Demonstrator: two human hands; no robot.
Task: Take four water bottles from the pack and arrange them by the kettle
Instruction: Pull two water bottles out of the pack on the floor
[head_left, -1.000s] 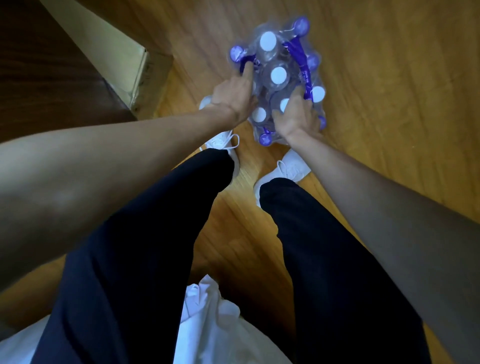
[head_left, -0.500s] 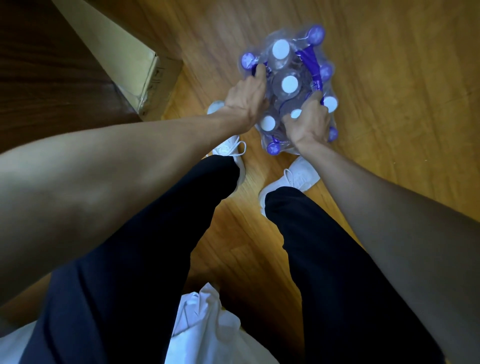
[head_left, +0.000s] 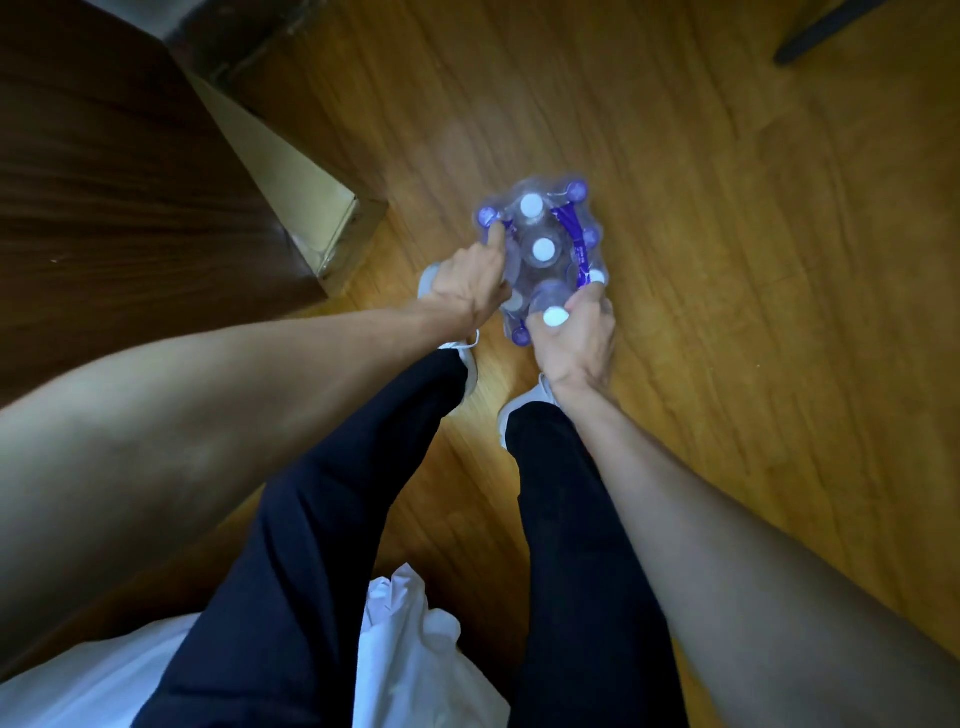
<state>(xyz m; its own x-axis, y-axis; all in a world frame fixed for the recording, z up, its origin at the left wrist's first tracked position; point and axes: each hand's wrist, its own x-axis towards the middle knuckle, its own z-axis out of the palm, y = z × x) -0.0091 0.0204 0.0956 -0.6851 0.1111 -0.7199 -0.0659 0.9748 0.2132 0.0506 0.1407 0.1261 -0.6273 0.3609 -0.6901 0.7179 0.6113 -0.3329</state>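
Observation:
A shrink-wrapped pack of water bottles (head_left: 544, 228) with white and purple caps stands on the wooden floor just beyond my feet. My left hand (head_left: 467, 286) presses on the pack's left side, fingers spread over the wrap. My right hand (head_left: 576, 332) is closed around the neck of one bottle (head_left: 554, 315) with a white cap at the pack's near edge. A purple carry strap (head_left: 576, 244) runs across the top. No kettle is in view.
A dark wooden cabinet (head_left: 130, 171) stands on the left, with a cardboard box (head_left: 296, 176) against its side. My legs in dark trousers and white shoes (head_left: 467, 364) are below the pack. A dark furniture leg (head_left: 821, 31) shows at top right.
My right hand has shifted from resting on the pack's top and now grips a white-capped bottle at the near edge. The view has pulled back from the pack.

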